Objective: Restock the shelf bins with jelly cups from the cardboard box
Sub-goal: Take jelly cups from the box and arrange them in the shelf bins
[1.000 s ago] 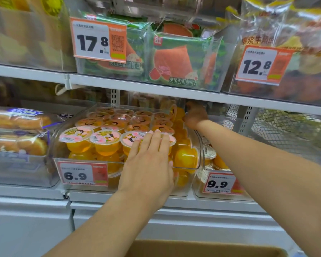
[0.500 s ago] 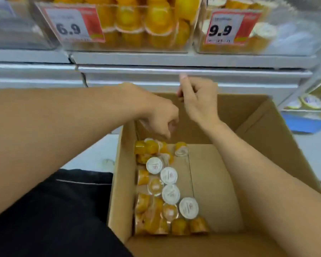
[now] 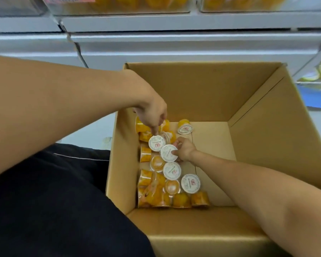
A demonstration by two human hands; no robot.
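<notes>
Jelly cups (image 3: pixel 171 170): heaped along left wall of cardboard box (image 3: pixel 267 145), right half of floor bare. Left hand (image 3: pixel 152 112) above, fingers (image 3: pixel 154 129) touching one lid-up cup (image 3: pixel 156 143); right hand (image 3: pixel 183 150) alongside from right, pinching neighbouring cup (image 3: pixel 168 153). Lift straight up.

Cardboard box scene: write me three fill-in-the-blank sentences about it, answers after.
1. Both hands reach into the ____ box.
2. The jelly cups lie along the box's ____ side.
3. The right hand pinches a cup with a ____ lid, beside the left hand.

Answers: cardboard; left; white
</notes>
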